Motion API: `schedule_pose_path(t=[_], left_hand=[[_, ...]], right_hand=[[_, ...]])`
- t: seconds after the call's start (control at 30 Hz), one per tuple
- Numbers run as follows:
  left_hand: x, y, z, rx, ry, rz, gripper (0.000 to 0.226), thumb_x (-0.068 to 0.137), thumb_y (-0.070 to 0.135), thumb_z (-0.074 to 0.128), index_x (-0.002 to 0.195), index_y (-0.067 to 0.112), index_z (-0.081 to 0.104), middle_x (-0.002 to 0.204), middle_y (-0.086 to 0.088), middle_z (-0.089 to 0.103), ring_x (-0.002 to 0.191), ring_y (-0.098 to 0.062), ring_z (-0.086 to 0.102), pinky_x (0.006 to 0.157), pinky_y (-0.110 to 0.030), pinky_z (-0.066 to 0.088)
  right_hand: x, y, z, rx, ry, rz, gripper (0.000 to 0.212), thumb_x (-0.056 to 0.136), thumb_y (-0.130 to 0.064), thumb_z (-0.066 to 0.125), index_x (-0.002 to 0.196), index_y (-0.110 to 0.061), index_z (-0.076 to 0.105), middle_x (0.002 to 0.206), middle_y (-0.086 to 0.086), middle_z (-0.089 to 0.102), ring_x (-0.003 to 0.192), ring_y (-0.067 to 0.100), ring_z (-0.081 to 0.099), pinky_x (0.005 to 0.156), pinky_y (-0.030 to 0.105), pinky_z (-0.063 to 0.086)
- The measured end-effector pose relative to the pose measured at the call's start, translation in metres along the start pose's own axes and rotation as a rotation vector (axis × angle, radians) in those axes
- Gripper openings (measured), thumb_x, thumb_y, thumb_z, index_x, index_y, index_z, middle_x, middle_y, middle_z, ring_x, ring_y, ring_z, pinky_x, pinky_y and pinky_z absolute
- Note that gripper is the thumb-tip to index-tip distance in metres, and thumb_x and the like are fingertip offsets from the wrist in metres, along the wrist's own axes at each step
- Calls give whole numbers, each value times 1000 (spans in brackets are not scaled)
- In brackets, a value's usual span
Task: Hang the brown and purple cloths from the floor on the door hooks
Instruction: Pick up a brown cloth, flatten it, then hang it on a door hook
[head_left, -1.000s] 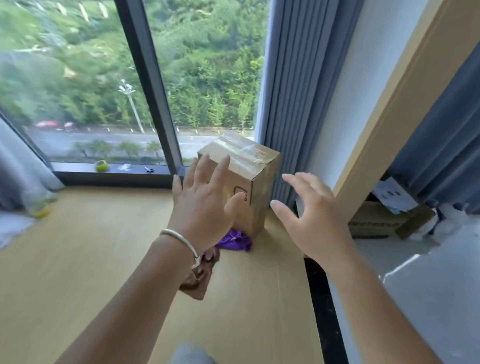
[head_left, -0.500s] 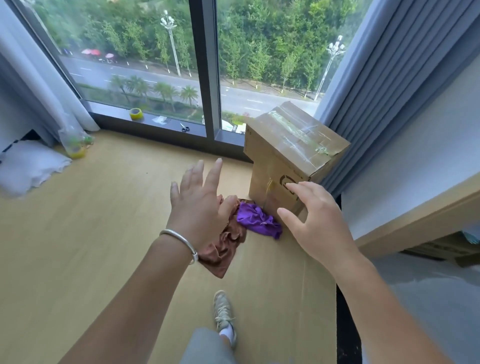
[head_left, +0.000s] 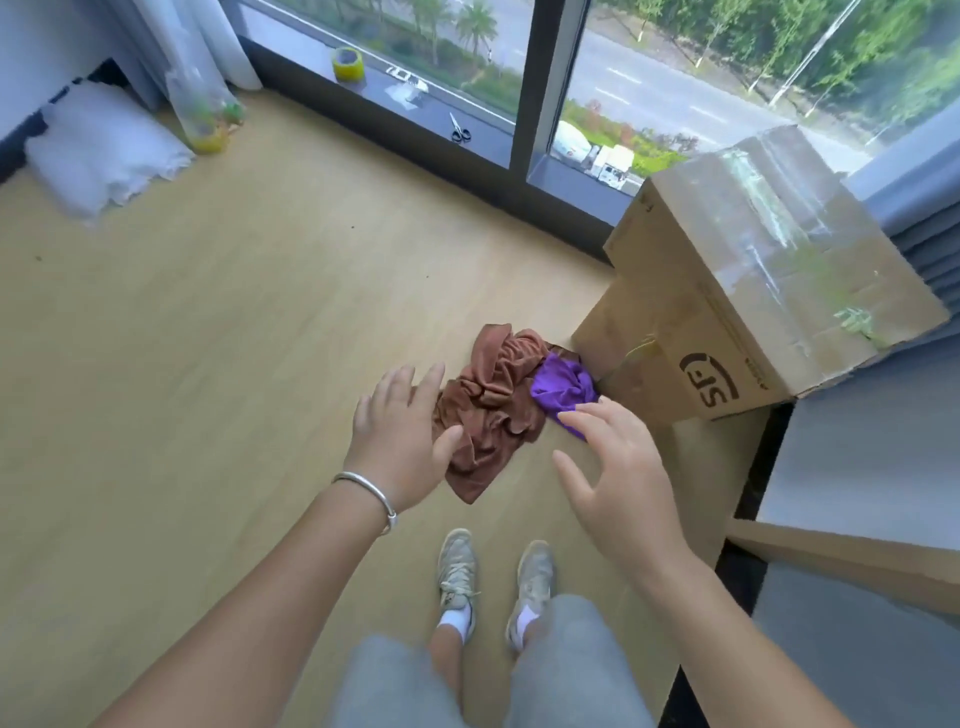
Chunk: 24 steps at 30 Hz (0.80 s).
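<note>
On the pale wooden floor (head_left: 182, 338) ahead of your two shoes lie two crumpled cloths, touching: one brown cloth (head_left: 488, 410) and one purple cloth (head_left: 563, 387) against a taped cardboard box (head_left: 753, 291). Your left hand (head_left: 400, 441) and right hand (head_left: 618, 483) hover above them, fingers spread, holding nothing. Beyond, one tape roll (head_left: 347, 63) and one pair of scissors (head_left: 458, 127) sit on the window ledge.
</note>
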<state>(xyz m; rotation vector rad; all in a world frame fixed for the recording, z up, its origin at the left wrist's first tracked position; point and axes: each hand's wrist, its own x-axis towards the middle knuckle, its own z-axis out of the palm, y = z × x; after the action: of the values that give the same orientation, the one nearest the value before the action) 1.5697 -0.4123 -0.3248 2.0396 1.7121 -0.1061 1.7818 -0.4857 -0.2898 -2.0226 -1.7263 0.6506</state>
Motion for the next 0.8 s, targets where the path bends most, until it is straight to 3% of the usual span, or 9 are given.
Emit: schedule_pose_path(t=[0.27,0.4,0.53,0.8], left_hand=[[57,-62,161,-38,-167,-210,71,93,48,44,151,29,7,158,1,14,146,-19,7,118,-39,11],[93,-94,246,-104,-224,-287,71,92,42,48,151,27,12,156,2,21,144,-18,16,115,-36,18],[128,-126,328,-211,-258,-339,67,91,34,53,149,22,22,148,2,35,133,-21,34,108,-36,31],[195,-183,471,-238,-271,-318,62,92,30,53,147,21,26,146,-1,38,130,-26,39,105,-40,35]], right_hand=[[77,94,163,-4,-315,-129,36,75,-5,74,110,-11,69,116,2,62,126,27,48,106,43,38],[107,151,252,-5,-433,-200,34,75,-7,75,109,-11,68,115,3,63,125,28,49,105,44,39],[130,209,330,-50,-537,-274,34,74,-7,74,107,-13,68,113,2,63,124,28,50,106,42,38],[168,291,468,-181,-701,-415,31,77,-14,66,108,-13,66,108,4,61,114,28,53,98,41,40]])
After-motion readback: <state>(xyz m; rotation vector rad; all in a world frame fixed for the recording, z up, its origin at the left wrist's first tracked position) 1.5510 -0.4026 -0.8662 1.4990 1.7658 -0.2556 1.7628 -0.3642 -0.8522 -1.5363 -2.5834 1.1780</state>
